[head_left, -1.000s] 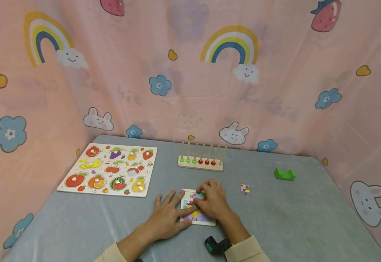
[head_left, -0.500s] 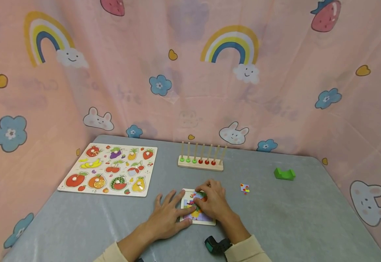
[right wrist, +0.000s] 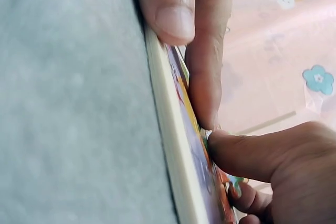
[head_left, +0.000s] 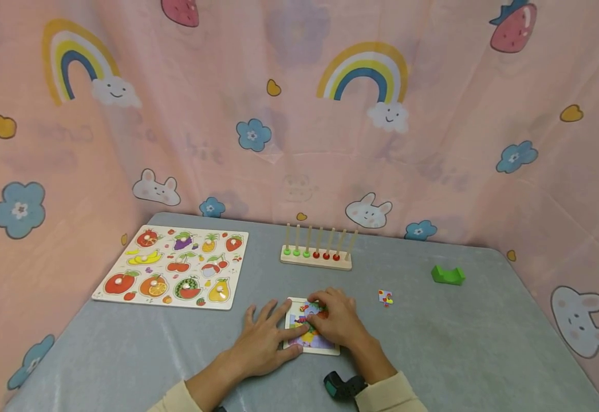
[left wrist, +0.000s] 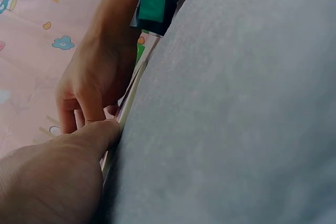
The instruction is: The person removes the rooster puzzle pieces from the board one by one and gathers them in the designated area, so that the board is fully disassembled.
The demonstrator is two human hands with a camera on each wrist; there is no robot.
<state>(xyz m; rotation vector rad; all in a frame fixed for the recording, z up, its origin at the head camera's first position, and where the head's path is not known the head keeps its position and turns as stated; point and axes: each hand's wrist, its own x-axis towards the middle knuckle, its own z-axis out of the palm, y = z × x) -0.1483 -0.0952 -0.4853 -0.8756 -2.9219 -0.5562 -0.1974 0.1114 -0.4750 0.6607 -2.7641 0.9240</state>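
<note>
A small jigsaw puzzle in a pale wooden frame (head_left: 320, 350) lies on the table in front of the person. The left hand (head_left: 262, 343) rests at its left side with fingers spread, the thumb on the near edge and the index fingertip on the picture. The right hand (head_left: 338, 320) bends over the upper right of the puzzle, pinching a colourful puzzle piece (right wrist: 236, 181) between thumb and fingers. That hand hides the puzzle's upper right part. In the right wrist view the right thumb (right wrist: 247, 153) meets the left index fingertip (right wrist: 207, 106) low over the picture.
One loose puzzle piece (head_left: 385, 297) lies right of the puzzle. Farther right sits a green curved block (head_left: 448, 275). Behind stands a peg rack (head_left: 316, 261) with green and red beads. A fruit knob-puzzle board (head_left: 162, 266) lies at the left. A pink patterned curtain (head_left: 299, 143) hangs behind.
The right hand's fingers have shifted slightly toward the person, and more of a bluish patch shows at the puzzle's upper part. The left hand has stayed put.
</note>
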